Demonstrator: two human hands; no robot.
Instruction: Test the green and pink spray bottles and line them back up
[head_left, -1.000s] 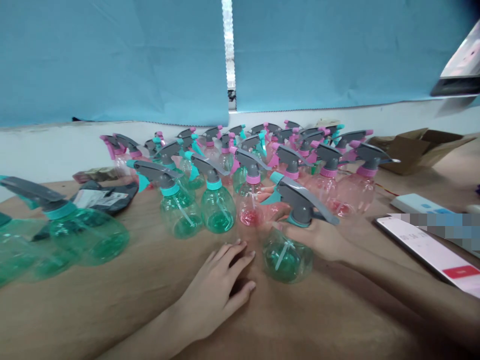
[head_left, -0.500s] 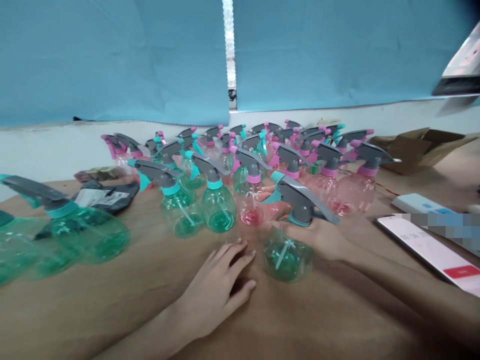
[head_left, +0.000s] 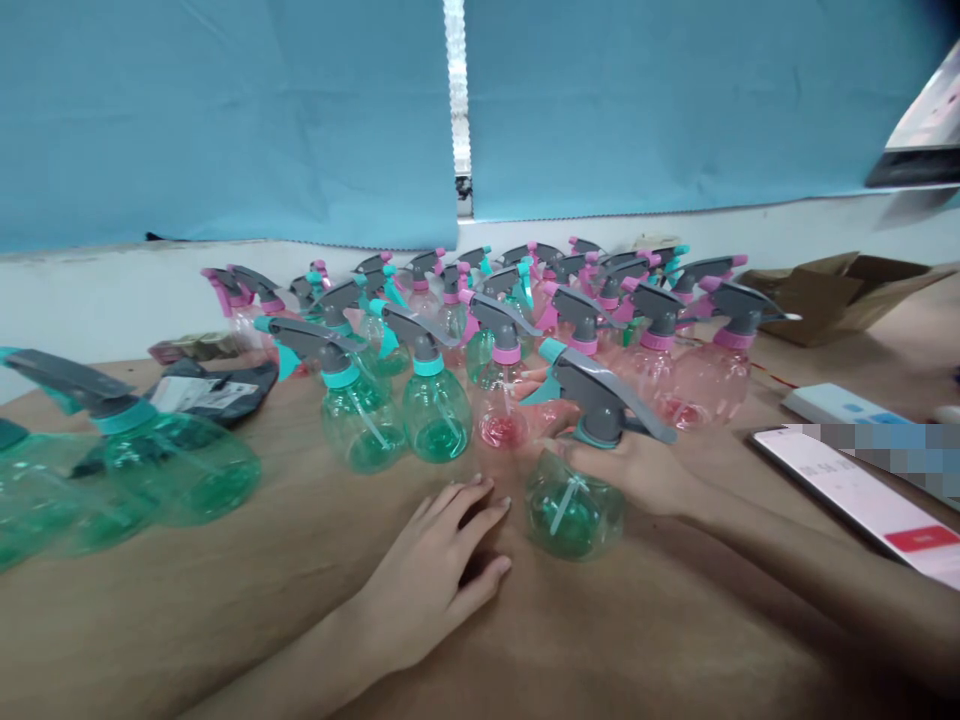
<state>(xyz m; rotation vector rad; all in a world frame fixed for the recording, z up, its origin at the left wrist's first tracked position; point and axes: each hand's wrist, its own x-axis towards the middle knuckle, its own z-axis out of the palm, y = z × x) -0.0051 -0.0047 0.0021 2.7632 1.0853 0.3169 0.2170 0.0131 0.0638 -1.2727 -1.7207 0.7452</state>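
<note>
My left hand lies on the table, its fingers extended and a little apart, holding nothing. To its right is a green spray bottle with a grey trigger head and teal nozzle and collar. My right hand is around the neck of this bottle, just below the collar; its fingers point left and are partly hidden behind the trigger. Close beyond those fingertips stands a pink spray bottle. Two more green spray bottles, one nearer and one further left, stand beside the pink one.
Several pink and green spray bottles crowd the back of the table. More green bottles stand at the left, before a dark plastic package. At right are a phone, a white box and an open carton.
Almost nothing differs. Both hands and the green bottle keep their places; the view has shifted very slightly.
</note>
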